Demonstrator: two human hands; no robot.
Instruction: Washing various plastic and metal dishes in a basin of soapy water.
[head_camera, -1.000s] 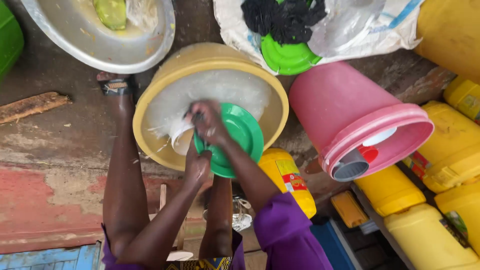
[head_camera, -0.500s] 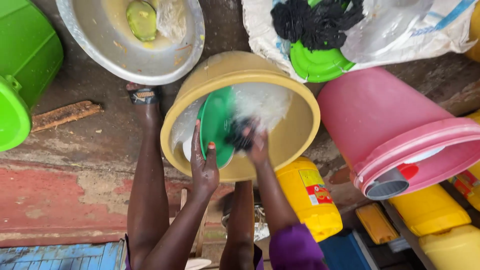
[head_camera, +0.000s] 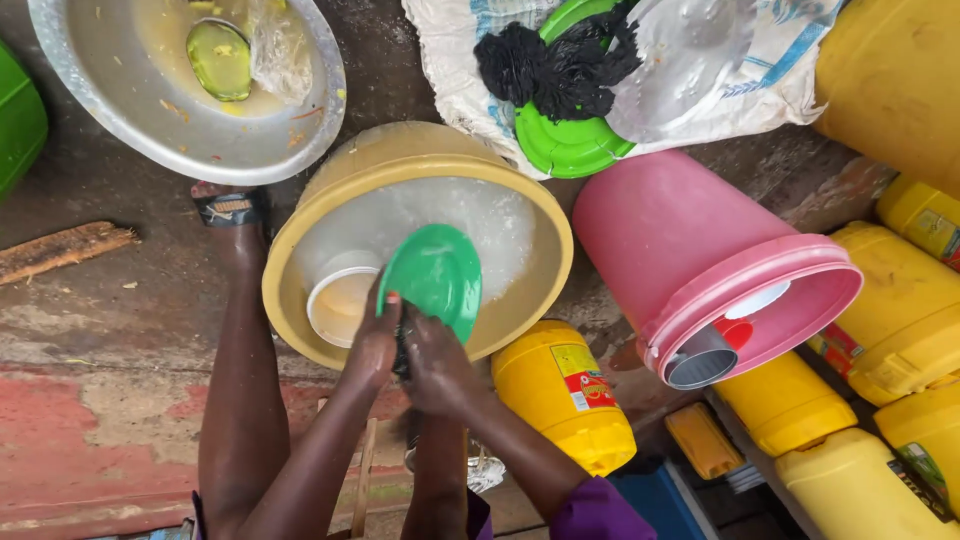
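Note:
I hold a green plastic plate (head_camera: 435, 277) upright over the yellow basin (head_camera: 540, 215) of soapy water. My left hand (head_camera: 372, 345) grips the plate's lower left edge, thumb on its face. My right hand (head_camera: 433, 362) presses against the plate's lower edge, with something dark, apparently a scrubber, between my two hands. A white bowl (head_camera: 338, 297) lies in the suds just left of the plate.
A metal basin (head_camera: 120, 110) with a green plate and scraps sits at upper left. A pink bucket (head_camera: 700, 260) lies on its side to the right, among several yellow jerrycans (head_camera: 565, 395). A white sack (head_camera: 460, 80) holds a green lid and black netting. My sandalled foot (head_camera: 228, 208) rests beside the basin.
The plate has turned from edge-on at the basin's left to facing up near its front rim. My right hand has come from the basin's middle down to the plate's lower edge.

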